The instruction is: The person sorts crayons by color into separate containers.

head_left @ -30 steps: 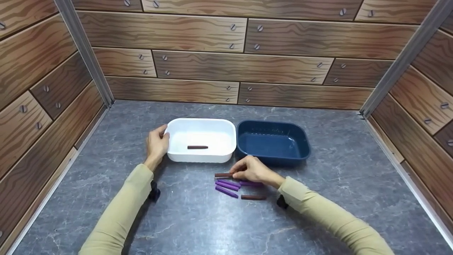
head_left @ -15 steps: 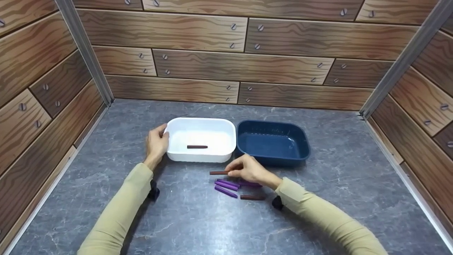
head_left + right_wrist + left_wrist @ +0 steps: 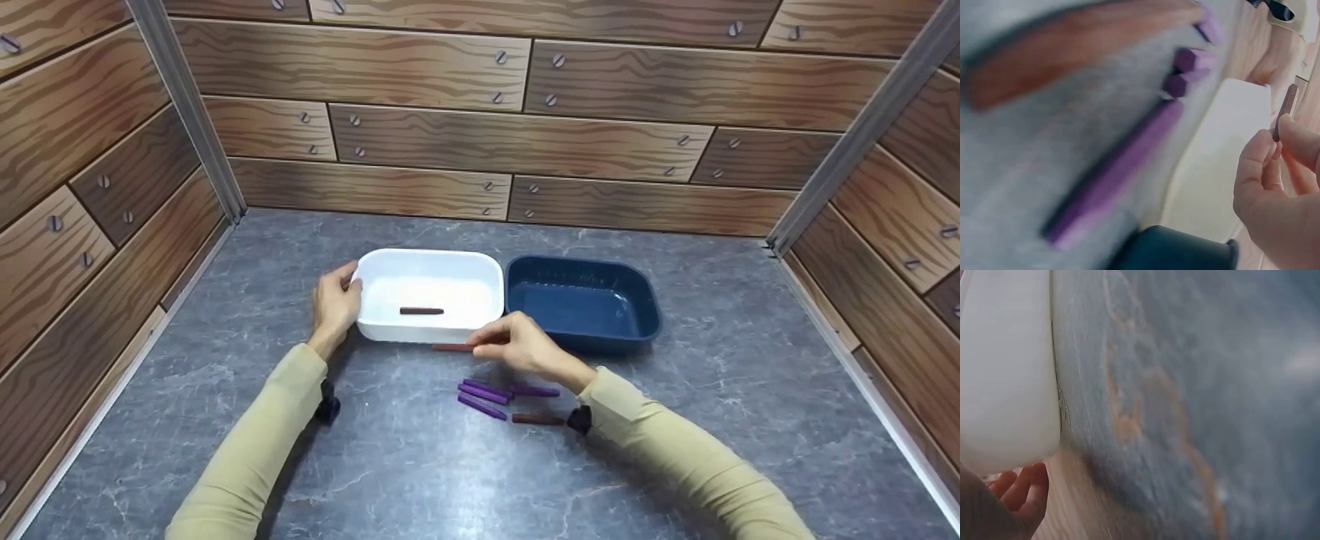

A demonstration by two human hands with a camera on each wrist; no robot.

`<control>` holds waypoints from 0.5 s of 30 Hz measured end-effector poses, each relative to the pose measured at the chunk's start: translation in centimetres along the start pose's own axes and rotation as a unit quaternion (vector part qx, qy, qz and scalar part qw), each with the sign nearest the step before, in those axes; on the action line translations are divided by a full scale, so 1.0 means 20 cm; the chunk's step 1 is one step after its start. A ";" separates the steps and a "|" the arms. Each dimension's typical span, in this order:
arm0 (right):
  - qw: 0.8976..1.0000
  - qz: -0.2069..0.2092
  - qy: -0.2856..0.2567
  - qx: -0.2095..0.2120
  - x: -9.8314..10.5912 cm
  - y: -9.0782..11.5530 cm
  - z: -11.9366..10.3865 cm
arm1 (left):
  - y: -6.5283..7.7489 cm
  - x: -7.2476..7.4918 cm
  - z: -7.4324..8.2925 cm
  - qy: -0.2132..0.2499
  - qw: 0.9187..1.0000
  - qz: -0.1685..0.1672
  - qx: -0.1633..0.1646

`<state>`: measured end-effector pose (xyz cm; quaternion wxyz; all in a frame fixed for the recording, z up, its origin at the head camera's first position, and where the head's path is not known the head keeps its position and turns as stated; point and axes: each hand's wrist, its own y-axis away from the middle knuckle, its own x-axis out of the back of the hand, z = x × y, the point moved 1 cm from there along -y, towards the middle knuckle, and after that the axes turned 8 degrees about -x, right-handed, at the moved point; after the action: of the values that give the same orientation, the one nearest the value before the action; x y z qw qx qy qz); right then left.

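My left hand (image 3: 334,301) holds the left end of a white plastic container (image 3: 480,330), thumb at the rim and fingers along the outside. In the left wrist view, bent fingers (image 3: 1033,495) touch its outer wall. One brown crayon (image 3: 421,310) lies inside the container. Just in front of its near wall, my right hand (image 3: 525,346) pinches another brown crayon (image 3: 1286,109) between thumb and fingers, raised off the table. Several purple crayons (image 3: 482,406) lie on the table below that hand, with a further brown crayon (image 3: 537,419) nearest me.
A dark blue container (image 3: 581,304) stands right beside the white one, with nothing seen inside. Grey marbled tabletop (image 3: 375,472) lies beneath everything. Wood-patterned walls (image 3: 420,135) enclose the back and both sides.
My right hand has lifted its brown crayon away from the purple ones, moving forward and left to the white container's near wall. The left hand keeps its place on the container.
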<state>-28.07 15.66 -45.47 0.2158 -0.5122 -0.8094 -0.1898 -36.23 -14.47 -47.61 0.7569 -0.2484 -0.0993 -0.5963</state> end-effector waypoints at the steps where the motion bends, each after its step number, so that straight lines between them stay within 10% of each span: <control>1: 1.000 0.004 -0.004 0.002 0.00 -0.01 -0.02 | 0.00 0.00 0.00 0.000 1.000 0.001 -0.001; 15: 0.998 0.051 -0.016 0.011 0.03 -0.15 -0.11 | 0.01 0.00 0.01 -0.004 1.000 0.001 -0.008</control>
<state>-30.66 13.69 -43.66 0.2178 -0.5534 -0.7876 -0.1611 -36.08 -14.33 -47.58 0.7548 -0.2572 -0.0975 -0.5955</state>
